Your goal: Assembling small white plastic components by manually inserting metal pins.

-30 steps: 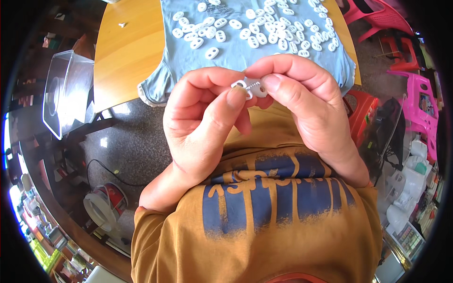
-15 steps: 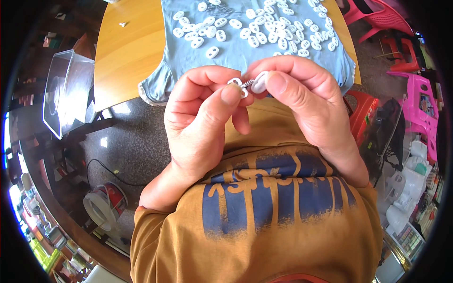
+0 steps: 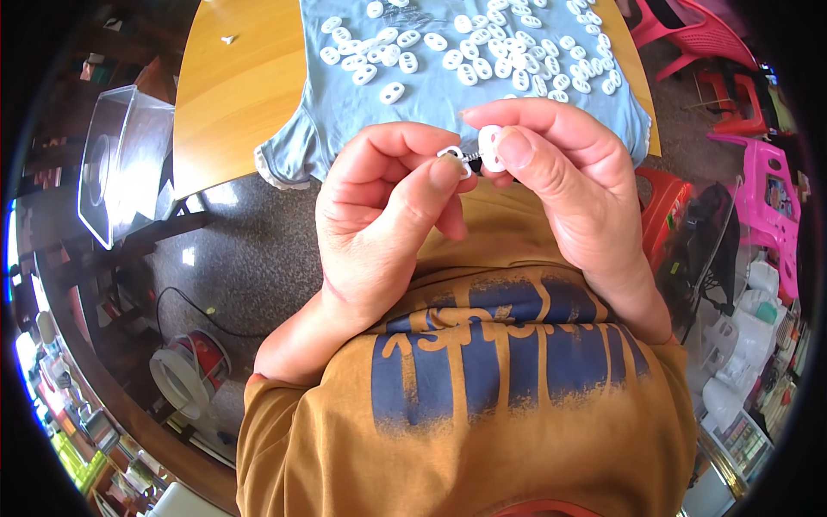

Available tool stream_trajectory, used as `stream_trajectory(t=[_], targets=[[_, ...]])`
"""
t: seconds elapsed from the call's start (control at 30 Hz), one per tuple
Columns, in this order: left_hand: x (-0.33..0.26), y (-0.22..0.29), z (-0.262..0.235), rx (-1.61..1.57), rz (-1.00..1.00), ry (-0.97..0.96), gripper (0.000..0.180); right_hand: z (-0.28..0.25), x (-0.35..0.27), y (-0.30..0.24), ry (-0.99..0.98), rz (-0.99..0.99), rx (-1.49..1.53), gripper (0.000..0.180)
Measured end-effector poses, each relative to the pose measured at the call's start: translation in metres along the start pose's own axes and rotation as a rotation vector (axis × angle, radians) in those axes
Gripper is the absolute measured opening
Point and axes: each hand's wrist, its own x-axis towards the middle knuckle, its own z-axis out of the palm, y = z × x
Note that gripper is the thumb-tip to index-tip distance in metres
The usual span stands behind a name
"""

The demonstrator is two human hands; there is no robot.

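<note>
A wooden table (image 3: 233, 103) fills the upper left of the frame, with a blue cloth (image 3: 431, 95) across the top centre bearing many scattered white oval pieces (image 3: 482, 52). Just below, at centre, the left hand (image 3: 388, 224) pinches a small white ring piece (image 3: 451, 158) between thumb and forefinger. The right hand (image 3: 568, 181) pinches a white oval piece (image 3: 490, 146) touching it.

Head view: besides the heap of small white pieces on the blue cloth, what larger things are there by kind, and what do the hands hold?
Blue cloth: 1
Wooden table: 1
Clear plastic tub: 1
Pink plastic chairs: 2
White pieces held, left hand and right hand: 2
Total: 7
</note>
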Motion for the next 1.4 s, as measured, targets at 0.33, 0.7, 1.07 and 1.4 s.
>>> stream_trajectory(t=[0.33,0.7,1.07,1.4], targets=[[-0.002,-0.007,-0.006,0.012,0.037,-0.065,0.016,-0.003,0.002,-0.001,-0.041,-0.429,-0.672,0.020],[-0.003,-0.008,-0.005,0.025,0.066,-0.096,0.018,-0.004,-0.002,-0.003,-0.126,-0.410,-0.648,0.025],[-0.005,-0.008,-0.007,0.054,0.110,-0.158,0.024,-0.004,-0.007,0.002,-0.057,-0.254,-0.304,0.016],[-0.005,-0.012,-0.009,0.092,0.217,-0.171,0.026,-0.004,-0.007,0.005,-0.048,-0.222,-0.273,0.017]])
